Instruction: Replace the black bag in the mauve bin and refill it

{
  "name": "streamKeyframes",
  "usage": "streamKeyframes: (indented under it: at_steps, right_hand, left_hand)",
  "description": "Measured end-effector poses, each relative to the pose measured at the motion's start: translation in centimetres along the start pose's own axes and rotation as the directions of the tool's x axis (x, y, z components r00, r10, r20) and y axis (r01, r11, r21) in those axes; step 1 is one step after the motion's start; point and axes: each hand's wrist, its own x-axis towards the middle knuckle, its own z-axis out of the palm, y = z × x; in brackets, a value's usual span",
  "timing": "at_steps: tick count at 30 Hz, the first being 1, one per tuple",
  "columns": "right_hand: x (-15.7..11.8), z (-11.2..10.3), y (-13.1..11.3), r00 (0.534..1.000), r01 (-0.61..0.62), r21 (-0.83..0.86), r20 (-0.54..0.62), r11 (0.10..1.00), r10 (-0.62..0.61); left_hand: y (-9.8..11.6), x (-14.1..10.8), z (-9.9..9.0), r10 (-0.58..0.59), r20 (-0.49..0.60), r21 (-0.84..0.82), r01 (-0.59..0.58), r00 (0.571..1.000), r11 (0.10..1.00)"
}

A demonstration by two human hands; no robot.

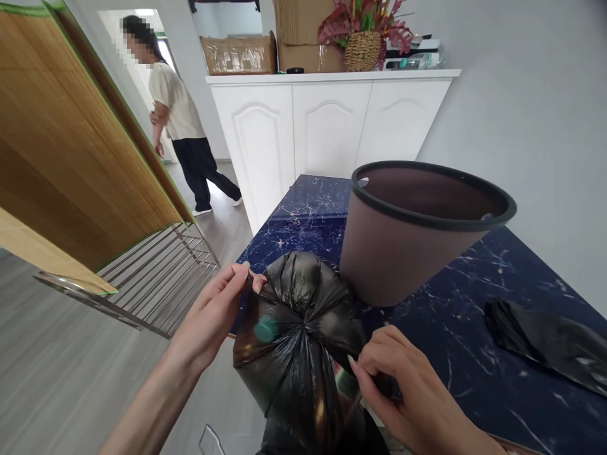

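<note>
A filled black garbage bag [303, 360] stands at the near edge of the blue marble-patterned table [303, 212]. Its top is gathered into a knot at the middle, and a green round shape shows through the thin plastic. My left hand [222, 297] pinches one corner of the bag's top at the left. At the right, my right hand [398, 379] grips the opposite corner between thumb and fingers, so the plastic is stretched between both hands. Behind the bag stands a brown trash can [403, 253] with a dark rim, upright and without a liner showing.
A flat black plastic bag [545, 344] lies at the table's right. On the left is a metal rack [156, 278] with bamboo mats [90, 133]. A white cabinet [332, 120] behind holds boxes and a flower basket [363, 50]. Another person [177, 107] walks at the back left.
</note>
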Motion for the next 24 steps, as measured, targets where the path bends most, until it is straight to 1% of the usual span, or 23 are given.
streamKeyframes:
  at_steps: [3,6,8,9,11,13,15,17,18,19,21,22,24]
  right_hand:
    - [-0.2,-0.5,0.0,0.993,-0.119,-0.02,0.022,0.993,0.119]
    - [0.7,-0.6,-0.6,0.97,-0.242,0.003,0.017,0.97,0.242]
    - [1.9,-0.3,-1.0,0.964,-0.266,0.005,0.007,0.964,0.266]
    - [2.4,-0.1,-1.1,0.965,-0.26,-0.023,0.005,0.965,0.26]
    - [3.5,0.5,-0.9,0.97,-0.236,-0.131,0.027,0.963,0.241]
    - [4.3,0.9,-0.5,0.978,-0.171,-0.245,0.079,0.954,0.195]
    - [4.8,1.0,-0.3,0.979,-0.087,-0.303,0.151,0.949,0.138]
    - [4.9,0.7,-0.4,0.973,-0.025,-0.276,0.212,0.961,0.087]
    - [4.7,0.3,-0.6,0.972,-0.022,-0.234,0.222,0.972,0.075]
    - [4.5,-0.2,-0.8,0.974,-0.036,-0.184,0.215,0.982,0.076]
    - [3.6,-1.6,-1.2,0.986,-0.067,-0.084,0.147,0.994,0.079]
    - [2.9,-2.5,-1.3,0.99,-0.087,-0.043,0.105,0.995,0.091]
    - [1.1,-4.7,-1.2,0.991,-0.128,-0.003,0.037,0.992,0.128]
  left_hand:
    - [-0.8,-0.4,1.3,-0.01,-0.005,-0.074,0.01,1.0,0.997]
    - [-1.5,-0.7,3.0,0.036,-0.09,-0.171,-0.051,0.995,0.984]
    - [-1.7,-0.7,3.9,0.069,-0.152,-0.214,-0.101,0.986,0.972]
    - [-1.8,-0.7,4.2,0.083,-0.172,-0.22,-0.12,0.982,0.968]
    - [-1.9,-0.6,4.6,0.11,-0.185,-0.194,-0.146,0.977,0.97]
    - [-1.9,-0.6,4.5,0.131,-0.166,-0.134,-0.154,0.977,0.979]
    - [-1.9,-0.6,4.2,0.133,-0.143,-0.064,-0.143,0.981,0.988]
    - [-1.9,-0.3,3.7,0.128,-0.151,-0.017,-0.132,0.98,0.991]
    - [-2.0,-0.1,3.4,0.126,-0.172,-0.018,-0.131,0.977,0.991]
    - [-2.1,0.2,3.1,0.123,-0.199,-0.038,-0.134,0.972,0.99]
    - [-2.4,1.2,2.6,0.11,-0.245,-0.107,-0.14,0.963,0.984]
    - [-2.8,1.8,2.4,0.093,-0.251,-0.141,-0.131,0.964,0.981]
    - [-3.6,3.1,2.3,0.051,-0.23,-0.186,-0.095,0.972,0.978]
